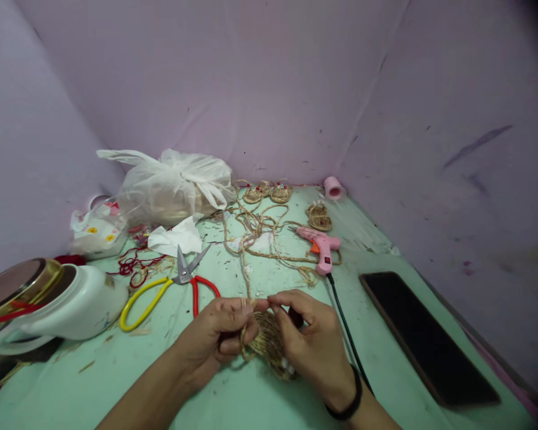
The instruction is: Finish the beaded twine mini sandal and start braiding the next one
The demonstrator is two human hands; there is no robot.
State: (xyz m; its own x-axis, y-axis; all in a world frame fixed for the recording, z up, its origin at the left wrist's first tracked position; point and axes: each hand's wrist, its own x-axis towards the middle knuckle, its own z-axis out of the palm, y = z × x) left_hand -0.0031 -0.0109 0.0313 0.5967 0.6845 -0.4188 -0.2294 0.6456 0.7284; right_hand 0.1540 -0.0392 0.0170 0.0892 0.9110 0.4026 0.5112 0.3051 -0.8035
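My left hand (215,337) and my right hand (314,340) meet low in the middle of the view, both closed on a small woven jute piece (269,343). The fingertips of both hands pinch a strand of jute twine (246,263) at the top of the piece. That twine runs away from me across the green table (260,406) to a loose tangle. Small white beads show at the lower edge of the piece, by my right palm. A black band is on my right wrist.
Scissors (179,280) with one yellow and one red handle lie left of my hands. A pink glue gun (320,245) with a black cord lies ahead, a dark phone (425,334) to the right. A white jug (67,307), plastic bag (174,185), tissue, red thread and finished jute pieces (269,192) sit behind.
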